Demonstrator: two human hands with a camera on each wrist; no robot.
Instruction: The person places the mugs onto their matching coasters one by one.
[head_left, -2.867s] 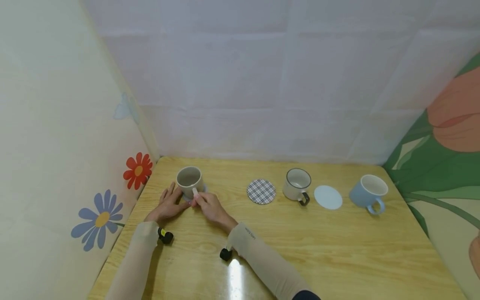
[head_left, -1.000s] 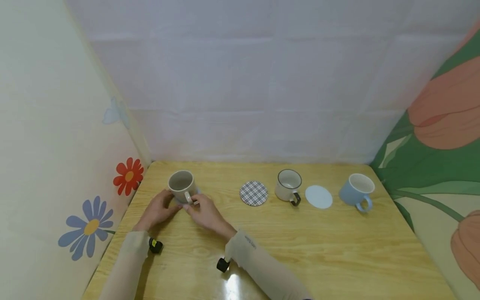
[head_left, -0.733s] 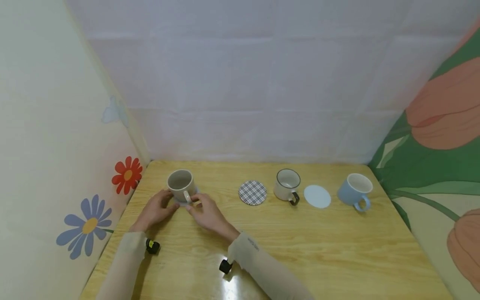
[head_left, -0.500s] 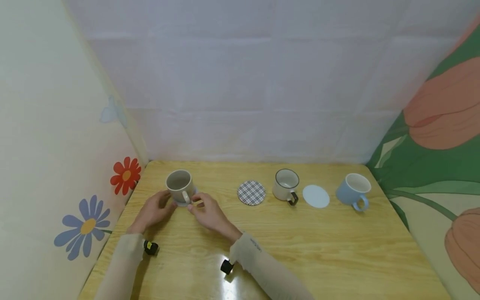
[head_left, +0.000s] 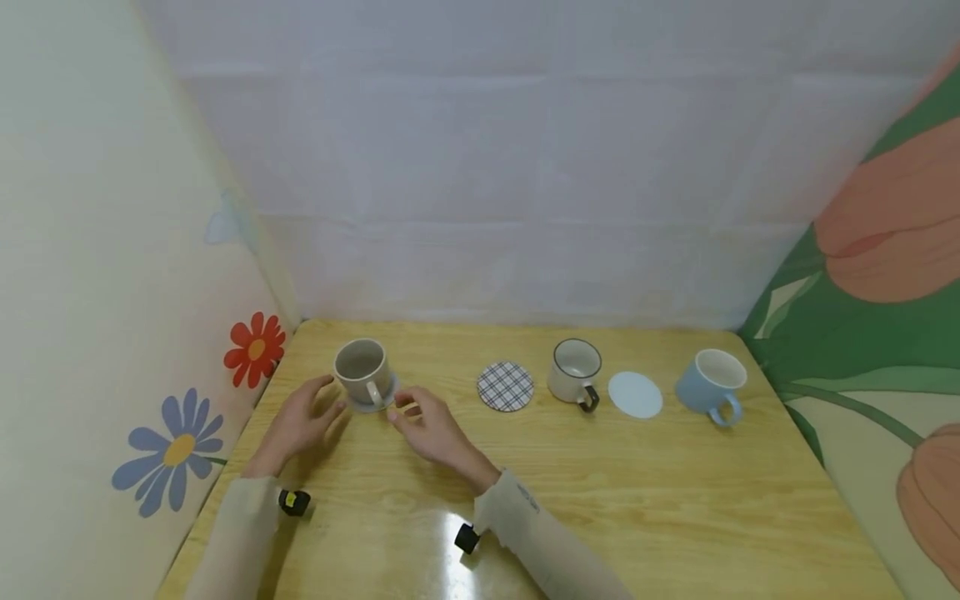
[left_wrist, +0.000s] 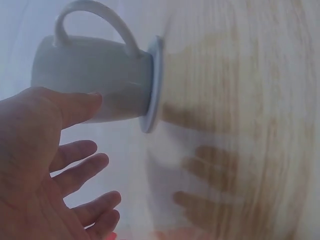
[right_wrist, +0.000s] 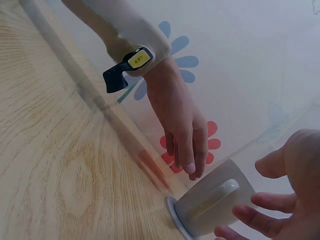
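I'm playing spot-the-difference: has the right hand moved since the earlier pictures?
Yes. Judged against the checked coaster, the right hand has moved rightward, closer to it and away from the gray mug.

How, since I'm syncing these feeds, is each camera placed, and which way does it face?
Head: worn on the head, facing forward and down at the table; the left hand, right hand and sleeves show.
Left wrist: worn there, looking past the left hand at the grey mug on its coaster; only that hand shows.
Right wrist: worn there, looking past the right hand at the mug and flowered wall; the left hand, its sleeve and black camera show too.
Shared: both wrist views hold the mug, coaster and left hand.
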